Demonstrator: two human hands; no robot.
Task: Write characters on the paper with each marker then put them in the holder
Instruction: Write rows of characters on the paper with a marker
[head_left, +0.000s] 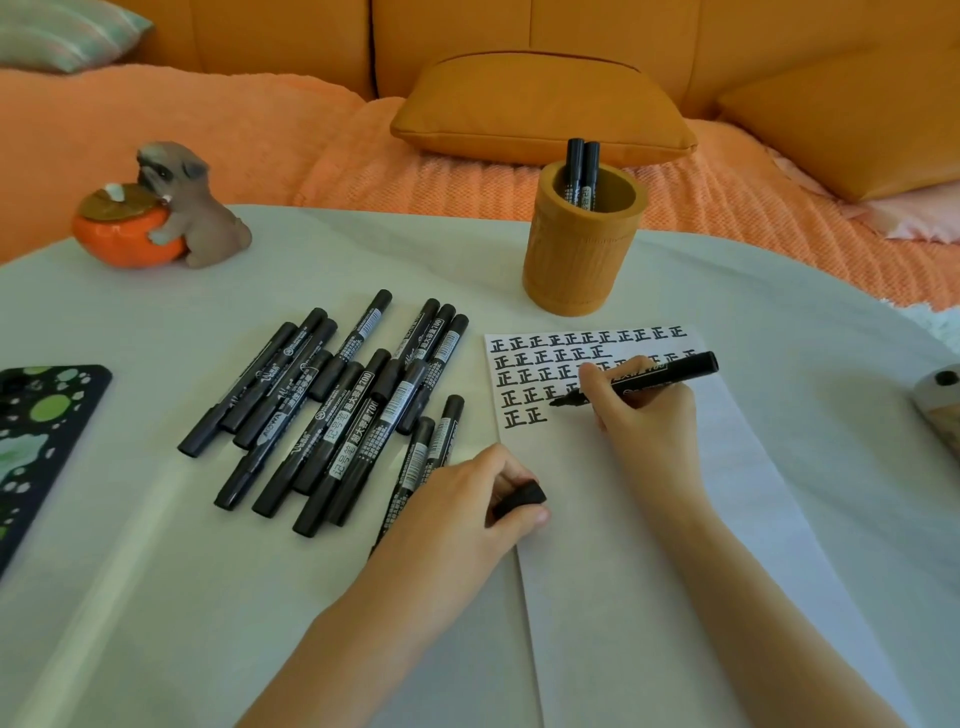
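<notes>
- While the right hand (644, 410) pinches the marker (670, 374) low on its barrel, just right of centre, the tip appears to touch the paper (649, 519) beside the lowest row of characters (561, 343). Such a low hold probably gives control over the thick strokes.
- The left hand (462, 504), at lower centre, curls its fingers round the cap (519, 500) and rests at the paper's left edge. I judge that it steadies the sheet and keeps the cap ready for closing.
- The marker is black and thick, with pale print along its side. It lies tilted, its tail toward the upper right and its dark tip toward the left.
- The paper is white and runs from centre to lower right. Its top is filled with rows of one bold black character. The lowest row has only two, so a third seems to be in hand.
- The holder (576, 260), a tan ribbed cup at upper centre, stands just above the paper. Two capped markers stand in it. Its nearness likely keeps the drop-off reach short.
- The pile (343, 405) of capped black markers lies on the table (208, 597) left of the paper, within the left hand's reach. Judging by its size, much of the task remains.
</notes>
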